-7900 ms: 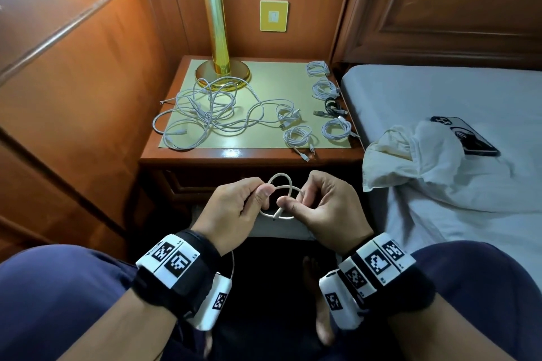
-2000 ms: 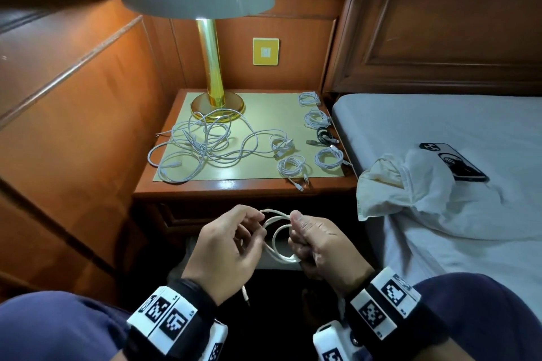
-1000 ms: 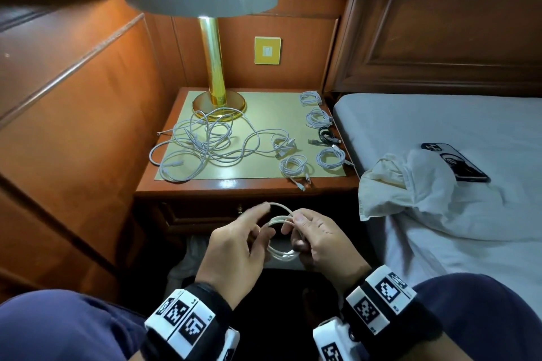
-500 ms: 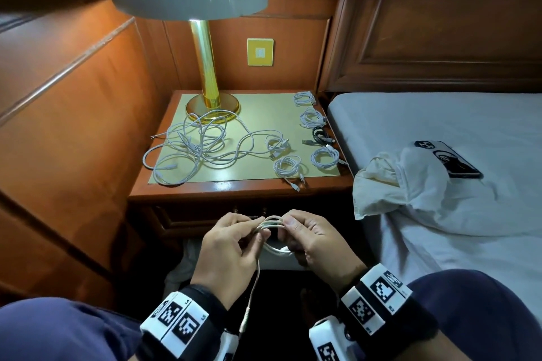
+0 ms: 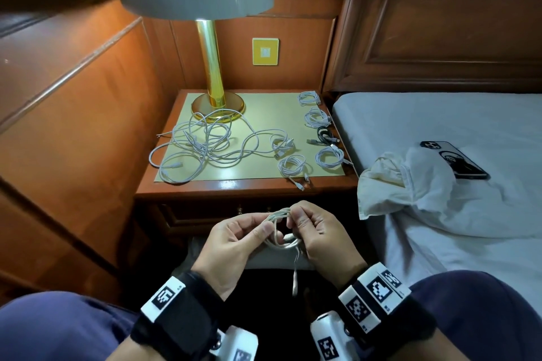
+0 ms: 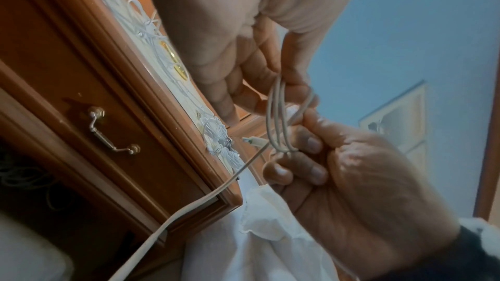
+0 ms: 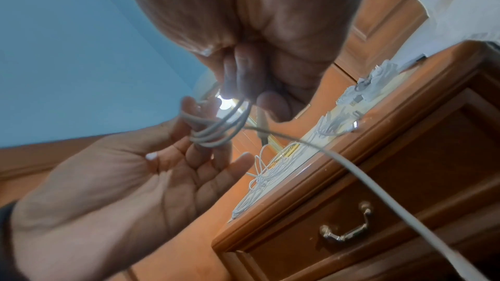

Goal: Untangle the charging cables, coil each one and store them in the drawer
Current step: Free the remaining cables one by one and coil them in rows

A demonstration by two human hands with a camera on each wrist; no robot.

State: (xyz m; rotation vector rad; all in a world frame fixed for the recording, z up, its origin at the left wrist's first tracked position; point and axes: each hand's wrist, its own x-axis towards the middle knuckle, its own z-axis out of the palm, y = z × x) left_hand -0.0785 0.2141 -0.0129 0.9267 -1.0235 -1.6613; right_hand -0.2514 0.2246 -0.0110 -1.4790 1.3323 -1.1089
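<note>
A small coil of white charging cable [image 5: 280,228] is held in front of the nightstand, above my knees. My left hand [image 5: 265,228] pinches its left side between thumb and fingers. My right hand [image 5: 294,221] pinches the right side, and the cable's loose end [image 5: 294,281] hangs below. The left wrist view shows the coil's loops [image 6: 278,119] running between both hands. A tangle of white cables [image 5: 205,146] lies on the nightstand [image 5: 234,184]. Several coiled cables [image 5: 293,165] lie along its right side. The drawer [image 6: 94,136] below is closed, with its metal handle [image 7: 346,230] showing.
A lamp [image 5: 211,67] with a gold stem stands at the back of the nightstand. The bed [image 5: 440,126] is on the right, with a crumpled white cloth [image 5: 410,184] and a phone [image 5: 454,160] on it. Wood panelling closes the left side.
The loose end that hung below my left hand half a second ago now hangs shorter, between the hands. The coil has been drawn tighter, and both hands keep hold of it.
</note>
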